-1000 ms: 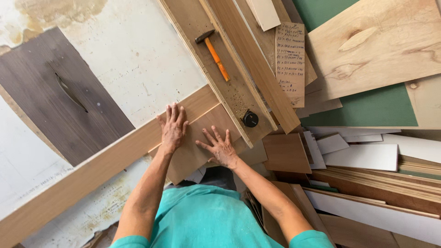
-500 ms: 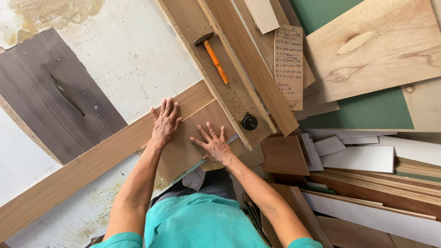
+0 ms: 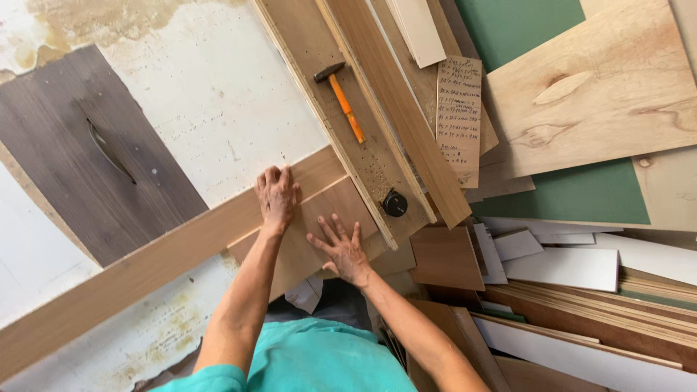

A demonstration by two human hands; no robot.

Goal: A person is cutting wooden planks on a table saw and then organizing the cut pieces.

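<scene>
Head view | hands: left (image 3: 276,197), right (image 3: 341,247) spread flat on small panel (image 3: 308,236) | panel edge abuts long plank (image 3: 152,265)

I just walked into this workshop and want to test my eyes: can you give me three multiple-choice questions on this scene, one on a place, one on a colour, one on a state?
1. Where does the hammer lie?
A. on the long board above the hands
B. on the green sheet
C. in the right hand

2. What colour is the hammer's handle?
A. blue
B. orange
C. black

3. How is the left hand placed?
A. curled in a fist in the air
B. gripping the hammer
C. flat on the wooden piece

Answers: 1 A, it rests on the board running diagonally up. 2 B, the handle is bright orange. 3 C, its fingers lie flat on the wood, as does the right hand.
</scene>
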